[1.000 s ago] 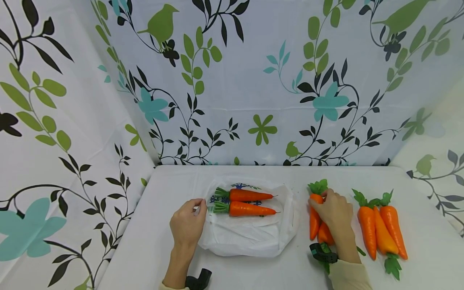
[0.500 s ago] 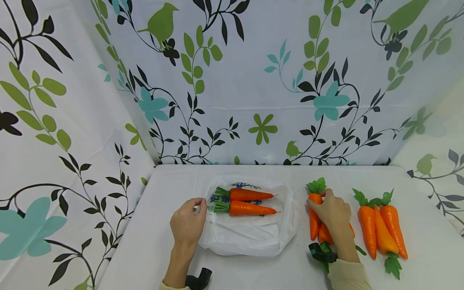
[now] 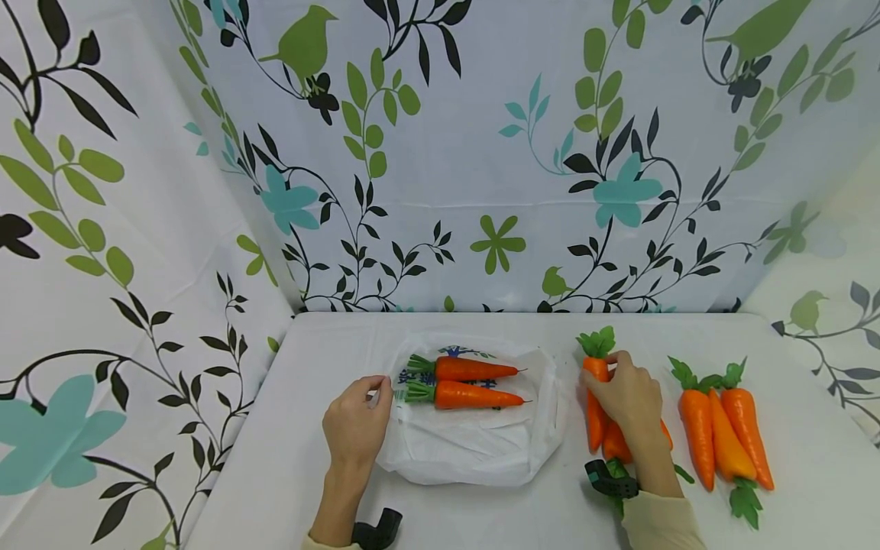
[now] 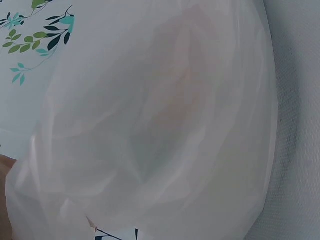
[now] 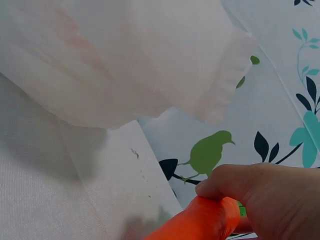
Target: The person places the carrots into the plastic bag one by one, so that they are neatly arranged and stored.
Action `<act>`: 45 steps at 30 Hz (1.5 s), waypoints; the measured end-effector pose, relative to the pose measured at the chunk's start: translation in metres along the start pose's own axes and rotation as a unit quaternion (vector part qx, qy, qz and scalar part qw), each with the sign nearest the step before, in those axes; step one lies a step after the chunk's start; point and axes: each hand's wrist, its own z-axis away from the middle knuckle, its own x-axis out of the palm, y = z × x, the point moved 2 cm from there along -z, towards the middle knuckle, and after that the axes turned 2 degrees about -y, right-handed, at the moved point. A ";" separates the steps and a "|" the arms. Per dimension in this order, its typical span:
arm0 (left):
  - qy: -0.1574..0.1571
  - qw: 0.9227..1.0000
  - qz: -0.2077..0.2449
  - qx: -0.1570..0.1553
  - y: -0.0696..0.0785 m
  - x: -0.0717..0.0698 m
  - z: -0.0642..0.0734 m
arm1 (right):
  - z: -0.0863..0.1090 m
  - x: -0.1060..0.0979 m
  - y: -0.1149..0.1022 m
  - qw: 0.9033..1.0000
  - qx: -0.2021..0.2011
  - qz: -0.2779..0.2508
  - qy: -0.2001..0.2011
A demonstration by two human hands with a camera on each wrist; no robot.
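Leaf-printed cloth (image 3: 426,252) backs your white worktop (image 3: 275,443). Your left fingers (image 3: 360,388) pinch a plastic bag (image 3: 474,451); right of them, 2 carrots (image 3: 477,395) seem done (inside or on top, unclear). Your right fingers (image 3: 624,365) clamp 1 leafy carrot (image 3: 595,416); right of them, 3 more vegetables (image 3: 698,439) seem left.

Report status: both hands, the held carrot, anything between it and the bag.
Left hand pinching white bag at its edge. Right hand gripping carrot near its upper end. Carrot outside the bag, nothing seen between them.
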 end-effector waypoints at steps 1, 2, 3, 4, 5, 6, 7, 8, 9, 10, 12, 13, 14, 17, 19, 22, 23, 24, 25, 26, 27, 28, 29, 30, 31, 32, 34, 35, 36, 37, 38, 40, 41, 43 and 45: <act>-0.001 1.000 0.001 0.001 0.000 0.000 0.000 | 0.000 -0.001 -0.001 1.000 0.000 -0.004 0.005; -0.002 1.000 0.004 0.002 0.000 0.000 0.000 | 0.001 -0.003 -0.002 1.000 0.000 -0.008 0.009; -0.003 1.000 0.005 0.002 0.000 -0.001 0.000 | 0.001 -0.004 -0.003 1.000 0.000 -0.012 0.012; -0.002 1.000 0.007 0.003 0.000 -0.001 0.000 | 0.002 -0.006 -0.004 1.000 0.001 -0.017 0.014; -0.001 1.000 0.008 0.004 0.000 -0.001 0.000 | 0.003 -0.007 -0.005 1.000 0.001 -0.021 0.015; 0.000 1.000 0.009 0.006 0.000 -0.001 0.000 | 0.003 -0.009 -0.006 1.000 0.003 -0.025 0.013; 0.002 1.000 0.010 0.007 0.000 -0.001 0.000 | 0.004 -0.010 -0.007 1.000 0.005 -0.029 0.009; 0.003 1.000 0.011 0.008 0.000 -0.001 0.000 | 0.005 -0.011 -0.008 0.999 0.008 -0.033 0.006; 0.004 1.000 0.010 0.009 0.000 -0.001 0.000 | 0.005 -0.012 -0.009 0.999 0.010 -0.037 0.003; 0.005 1.000 0.009 0.010 0.000 0.000 0.000 | 0.006 -0.013 -0.010 0.999 0.012 -0.039 0.001; 0.006 1.000 0.009 0.012 -0.001 0.000 0.000 | 0.006 -0.015 -0.011 0.999 0.007 -0.041 0.008; 0.007 1.000 0.009 0.012 -0.001 0.000 0.001 | 0.006 -0.016 -0.012 0.999 0.004 -0.042 0.013; 0.007 1.000 0.009 0.013 -0.001 0.001 0.001 | 0.007 -0.016 -0.012 0.999 -0.001 -0.041 0.021; 0.009 1.000 0.011 0.014 -0.001 0.002 0.001 | 0.008 -0.020 -0.014 0.998 -0.015 -0.044 0.036; 0.009 1.000 0.013 0.015 -0.002 0.002 0.002 | 0.009 -0.022 -0.015 0.998 -0.018 -0.049 0.040; 0.009 1.000 0.015 0.016 -0.002 0.003 0.002 | 0.011 -0.026 -0.017 0.997 -0.021 -0.058 0.045; 0.009 1.000 0.015 0.016 -0.002 0.003 0.002 | 0.012 -0.027 -0.018 0.997 -0.023 -0.061 0.049; 0.009 1.000 0.015 0.016 -0.002 0.004 0.002 | 0.012 -0.028 -0.019 0.996 -0.024 -0.063 0.053; 0.008 1.000 0.014 0.016 -0.002 0.004 0.002 | 0.013 -0.030 -0.021 0.996 -0.025 -0.065 0.056; 0.008 1.000 0.014 0.015 -0.002 0.004 0.002 | 0.014 -0.031 -0.022 0.996 -0.026 -0.067 0.057; 0.007 1.000 0.014 0.015 -0.002 0.004 0.002 | 0.014 -0.032 -0.023 0.996 -0.027 -0.069 0.059; 0.006 1.000 0.014 0.014 -0.002 0.004 0.002 | 0.015 -0.034 -0.024 0.995 -0.027 -0.070 0.059; 0.005 1.000 0.014 0.014 -0.002 0.004 0.002 | 0.016 -0.035 -0.026 0.995 -0.027 -0.071 0.059; 0.005 1.000 0.014 0.013 -0.002 0.004 0.002 | 0.017 -0.036 -0.027 0.995 -0.028 -0.073 0.060; 0.004 1.000 0.014 0.013 -0.002 0.004 0.002 | 0.018 -0.037 -0.028 0.995 -0.030 -0.074 0.060; 0.004 1.000 0.014 0.012 -0.002 0.004 0.002 | 0.019 -0.038 -0.029 0.995 -0.032 -0.075 0.060; 0.004 1.000 0.013 0.012 -0.002 0.004 0.002 | 0.021 -0.040 -0.031 0.994 -0.036 -0.076 0.063; 0.003 1.000 0.013 0.011 -0.002 0.004 0.002 | 0.021 -0.041 -0.032 0.994 -0.038 -0.077 0.065; 0.002 1.000 0.012 0.010 -0.002 0.004 0.002 | 0.022 -0.041 -0.033 0.994 -0.041 -0.078 0.068; 0.001 1.000 0.011 0.009 -0.002 0.004 0.002 | 0.023 -0.042 -0.034 0.993 -0.043 -0.079 0.071; -0.001 1.000 0.010 0.007 -0.002 0.003 0.002 | 0.023 -0.042 -0.035 0.993 -0.045 -0.080 0.073; -0.004 1.000 0.007 0.004 -0.001 0.003 0.002 | 0.025 -0.043 -0.036 0.992 -0.048 -0.084 0.077; -0.005 1.000 0.007 0.004 -0.001 0.003 0.002 | 0.025 -0.043 -0.037 0.992 -0.051 -0.087 0.079; -0.004 1.000 0.007 0.004 -0.001 0.002 0.002 | 0.027 -0.043 -0.038 0.991 -0.055 -0.093 0.082; -0.002 1.000 0.010 0.007 -0.001 0.002 0.002 | 0.028 -0.043 -0.038 0.990 -0.057 -0.098 0.080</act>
